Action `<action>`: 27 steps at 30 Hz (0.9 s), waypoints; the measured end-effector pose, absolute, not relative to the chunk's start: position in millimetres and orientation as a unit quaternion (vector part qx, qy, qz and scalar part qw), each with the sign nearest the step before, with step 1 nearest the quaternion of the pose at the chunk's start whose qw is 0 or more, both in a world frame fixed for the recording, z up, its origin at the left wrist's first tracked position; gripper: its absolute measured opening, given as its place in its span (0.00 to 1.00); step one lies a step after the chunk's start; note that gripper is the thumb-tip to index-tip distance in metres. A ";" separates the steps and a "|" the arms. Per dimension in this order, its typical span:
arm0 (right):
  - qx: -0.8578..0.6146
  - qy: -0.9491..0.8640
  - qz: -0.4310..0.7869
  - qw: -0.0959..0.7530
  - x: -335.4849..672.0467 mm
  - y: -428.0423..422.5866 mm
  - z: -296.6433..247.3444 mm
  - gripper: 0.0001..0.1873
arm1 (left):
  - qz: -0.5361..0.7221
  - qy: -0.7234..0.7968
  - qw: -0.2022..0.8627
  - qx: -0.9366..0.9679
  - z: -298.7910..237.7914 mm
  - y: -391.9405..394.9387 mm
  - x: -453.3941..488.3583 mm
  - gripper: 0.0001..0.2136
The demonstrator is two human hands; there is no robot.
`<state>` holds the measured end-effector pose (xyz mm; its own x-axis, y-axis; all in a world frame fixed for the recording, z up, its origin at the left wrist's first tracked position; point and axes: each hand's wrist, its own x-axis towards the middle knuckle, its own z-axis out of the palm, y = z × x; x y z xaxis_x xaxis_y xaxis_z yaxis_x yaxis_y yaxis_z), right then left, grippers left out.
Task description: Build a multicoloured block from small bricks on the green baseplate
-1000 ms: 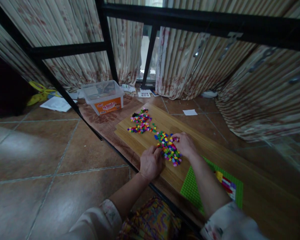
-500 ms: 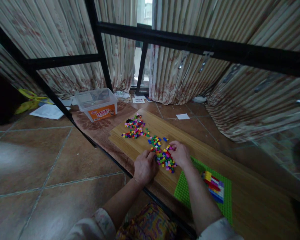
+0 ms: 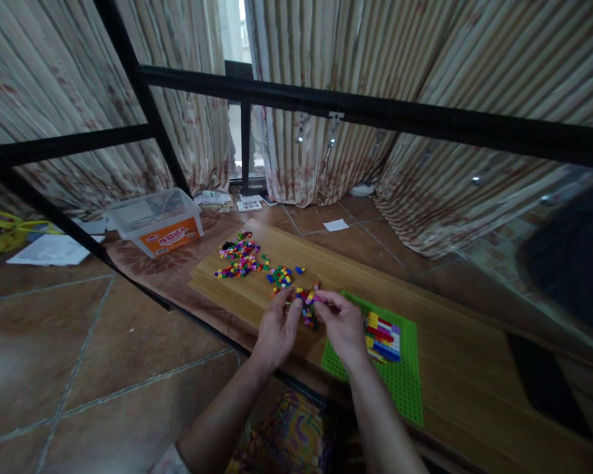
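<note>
- Left hand (image 3: 277, 327) and right hand (image 3: 344, 324) are now reaching closer together over the near end of the bricks (image 3: 240, 253) than a second ago.
- Table (image 3: 454, 372) is standing slantwise, its far end near a rug (image 3: 136, 263).
- Clear box (image 3: 153, 220) is sitting on that rug.
- Green plate (image 3: 409, 388) is lying on the table, carrying a multicoloured build (image 3: 383, 337).
- Bricks are spreading from the table's far end to between the hands.
- Right fingertips are pinching a pink brick (image 3: 317, 298); left fingers are curling, grip impossible to tell.

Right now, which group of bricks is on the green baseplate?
The joined block beside the right hand; the loose bricks lie on the wooden surface instead.
</note>
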<state>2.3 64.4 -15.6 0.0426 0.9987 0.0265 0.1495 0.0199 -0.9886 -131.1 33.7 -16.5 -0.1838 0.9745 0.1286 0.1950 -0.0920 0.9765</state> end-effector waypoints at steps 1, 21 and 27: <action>-0.526 -0.525 0.454 0.492 -0.4 55.1 -12.0 0.12 | 0.530 0.535 0.412 0.513 -12.2 32.5 -124.0 0.17; -0.484 -0.263 0.528 0.646 38.7 -13.5 3.4 0.10 | 0.461 0.480 0.621 0.414 12.5 -9.1 -60.6 0.13; -0.492 -0.227 0.472 0.696 62.6 -16.9 13.1 0.12 | 0.468 0.482 0.605 0.428 13.7 -14.3 -43.1 0.11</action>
